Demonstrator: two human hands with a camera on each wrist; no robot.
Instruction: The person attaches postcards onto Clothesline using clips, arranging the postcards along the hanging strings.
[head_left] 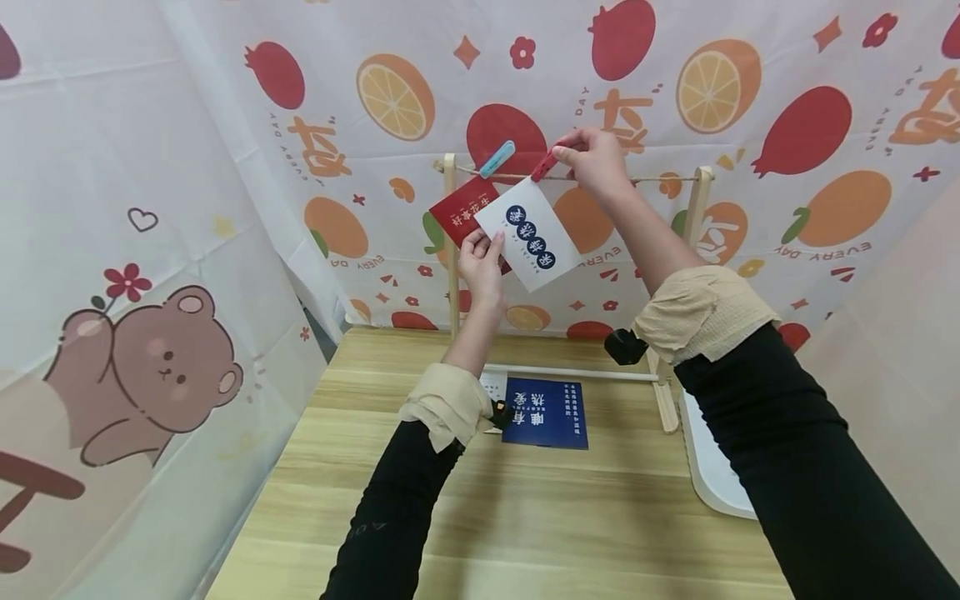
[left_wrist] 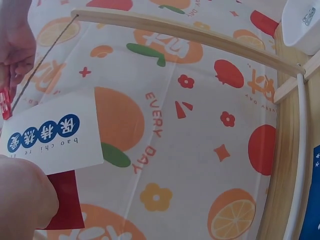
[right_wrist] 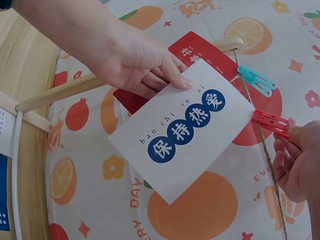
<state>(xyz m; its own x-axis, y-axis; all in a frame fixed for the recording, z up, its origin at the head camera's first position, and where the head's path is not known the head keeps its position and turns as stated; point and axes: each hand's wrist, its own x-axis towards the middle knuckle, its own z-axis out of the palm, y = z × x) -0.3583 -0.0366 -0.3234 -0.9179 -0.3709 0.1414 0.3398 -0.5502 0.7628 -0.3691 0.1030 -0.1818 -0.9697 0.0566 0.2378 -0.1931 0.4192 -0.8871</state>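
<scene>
My left hand [head_left: 483, 271] pinches a white card [right_wrist: 185, 135] by its lower-left edge, with the thumb on the printed face. The card bears a row of blue circles and is held tilted in front of the twine [right_wrist: 274, 187]. At the card's top corner, my right hand [head_left: 600, 167] pinches a red clothespin [right_wrist: 271, 122]. The clothespin's tip meets both the corner and the twine; whether it clamps both I cannot tell. Beside it, a light blue clothespin [head_left: 497, 158] holds a red card [head_left: 459, 208] on the twine, partly hidden behind the white card and left hand.
Two wooden posts [head_left: 699, 200] carry the twine, and a white rod [head_left: 577, 373] joins them low down. A dark blue card [head_left: 551, 412] lies on the wooden table [head_left: 360, 483], overlapping a whitish card. To the right stands a white tray [head_left: 712, 471]. Fruit-printed cloth hangs behind.
</scene>
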